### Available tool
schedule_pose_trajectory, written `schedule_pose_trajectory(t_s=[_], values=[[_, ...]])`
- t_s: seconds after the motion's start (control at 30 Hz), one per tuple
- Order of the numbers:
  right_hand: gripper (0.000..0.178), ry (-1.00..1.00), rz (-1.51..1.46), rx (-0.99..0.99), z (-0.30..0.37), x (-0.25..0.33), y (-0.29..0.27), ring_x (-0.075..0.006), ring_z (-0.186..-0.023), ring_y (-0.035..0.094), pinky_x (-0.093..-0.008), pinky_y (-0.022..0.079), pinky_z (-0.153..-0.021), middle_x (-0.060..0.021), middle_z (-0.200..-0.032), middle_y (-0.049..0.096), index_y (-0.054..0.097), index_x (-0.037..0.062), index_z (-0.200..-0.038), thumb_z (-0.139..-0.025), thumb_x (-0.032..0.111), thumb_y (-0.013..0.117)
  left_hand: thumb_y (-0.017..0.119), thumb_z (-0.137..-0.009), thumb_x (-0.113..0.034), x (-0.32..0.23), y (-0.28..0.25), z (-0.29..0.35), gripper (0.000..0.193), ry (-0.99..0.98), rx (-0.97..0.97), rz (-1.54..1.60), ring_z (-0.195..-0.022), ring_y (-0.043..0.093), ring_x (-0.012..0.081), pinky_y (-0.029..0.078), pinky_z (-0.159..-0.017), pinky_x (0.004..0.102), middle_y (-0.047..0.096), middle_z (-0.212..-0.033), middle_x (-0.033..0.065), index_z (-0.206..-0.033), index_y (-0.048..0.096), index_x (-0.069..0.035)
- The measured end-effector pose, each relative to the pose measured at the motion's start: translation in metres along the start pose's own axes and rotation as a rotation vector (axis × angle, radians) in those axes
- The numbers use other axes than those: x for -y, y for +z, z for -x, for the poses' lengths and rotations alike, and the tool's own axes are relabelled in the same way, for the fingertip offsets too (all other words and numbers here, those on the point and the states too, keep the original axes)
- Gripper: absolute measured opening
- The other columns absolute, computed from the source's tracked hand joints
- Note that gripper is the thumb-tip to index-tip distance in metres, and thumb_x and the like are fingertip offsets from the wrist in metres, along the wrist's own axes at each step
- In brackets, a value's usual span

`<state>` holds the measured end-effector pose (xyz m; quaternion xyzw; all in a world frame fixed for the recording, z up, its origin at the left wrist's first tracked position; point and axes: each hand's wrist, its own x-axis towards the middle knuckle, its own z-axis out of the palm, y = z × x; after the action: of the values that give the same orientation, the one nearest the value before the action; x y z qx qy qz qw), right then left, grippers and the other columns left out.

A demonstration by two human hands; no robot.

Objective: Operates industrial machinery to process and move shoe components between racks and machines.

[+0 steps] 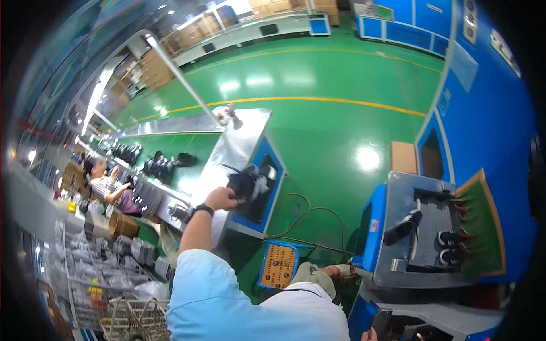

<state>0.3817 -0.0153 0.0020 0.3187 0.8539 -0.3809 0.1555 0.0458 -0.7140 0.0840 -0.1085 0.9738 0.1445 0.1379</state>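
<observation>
My left hand (220, 198), with a black band on its wrist, is stretched out over the end of the metal-topped bench (233, 145). Its fingers are closed on a black shoe (242, 186), whose details are blurred; something pale shows at its right side. At the lower edge, only a little of my right hand (369, 335) shows, beside a dark flat part (377, 319) of the blue machine; its grip is hidden. Farther right, a black shoe (402, 227) lies tilted on the machine's metal bed, and two more black shoes (450, 248) sit by the green curtain (478, 227).
A blue stool (280, 265) with a cardboard top stands between bench and machine, near a hose (324, 209) on the green floor. At left, another person (111, 190) sits by a conveyor with dark shoes (159, 166). Wire carts (133, 318) stand lower left; a cardboard box (404, 157) sits behind the machine.
</observation>
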Motion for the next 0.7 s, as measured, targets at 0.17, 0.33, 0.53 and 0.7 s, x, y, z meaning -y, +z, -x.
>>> schedule_pose_trajectory(t_s=[0.17,0.33,0.53,0.7], values=[[0.043,-0.128,-0.003,0.035,-0.014,0.016,-0.005,-0.0368,-0.118,0.065,-0.0406,0.049,-0.101,-0.0225,-0.126,0.069,0.063,-0.0011,-0.133,-0.098,0.024,0.063,0.073,-0.085,-0.035,0.119,-0.068,0.014,0.045,-0.646,-1.061,-0.364,-0.112,0.062,0.0339,0.052,-0.096,0.0470,0.065,-0.116,0.0137,-0.118,0.064,-0.006],[0.040,-0.251,0.075,-0.105,-0.009,0.059,-0.038,-0.0357,-0.117,0.066,-0.0407,0.050,-0.100,-0.0239,-0.125,0.069,0.065,-0.0033,-0.129,-0.098,0.022,0.063,0.061,-0.092,-0.028,0.081,0.013,-0.054,0.038,-0.522,-0.726,-0.038,-0.115,0.061,0.0424,0.049,-0.100,0.0489,0.061,-0.127,0.0252,-0.115,0.064,0.002],[0.027,-0.280,0.092,-1.066,-0.018,0.099,-0.165,-0.0355,-0.112,0.066,-0.0413,0.050,-0.099,-0.0218,-0.123,0.069,0.066,-0.0077,-0.123,-0.100,0.001,0.055,0.058,-0.094,-0.016,-0.205,0.218,-0.105,0.025,0.209,-0.320,0.274,-0.100,0.068,0.0421,0.053,-0.090,0.0494,0.072,-0.107,0.0236,-0.107,0.071,0.001],[0.049,-0.043,0.582,-1.391,-0.031,0.098,-0.270,-0.0382,-0.143,0.043,-0.0466,0.031,-0.119,-0.0227,-0.154,0.046,0.047,-0.0047,-0.148,-0.102,0.010,0.055,0.067,-0.088,-0.022,-0.574,0.307,-0.064,0.037,0.950,0.187,0.297,-0.110,0.065,0.0374,0.053,-0.091,0.0477,0.068,-0.113,0.0201,-0.122,0.065,-0.006]])
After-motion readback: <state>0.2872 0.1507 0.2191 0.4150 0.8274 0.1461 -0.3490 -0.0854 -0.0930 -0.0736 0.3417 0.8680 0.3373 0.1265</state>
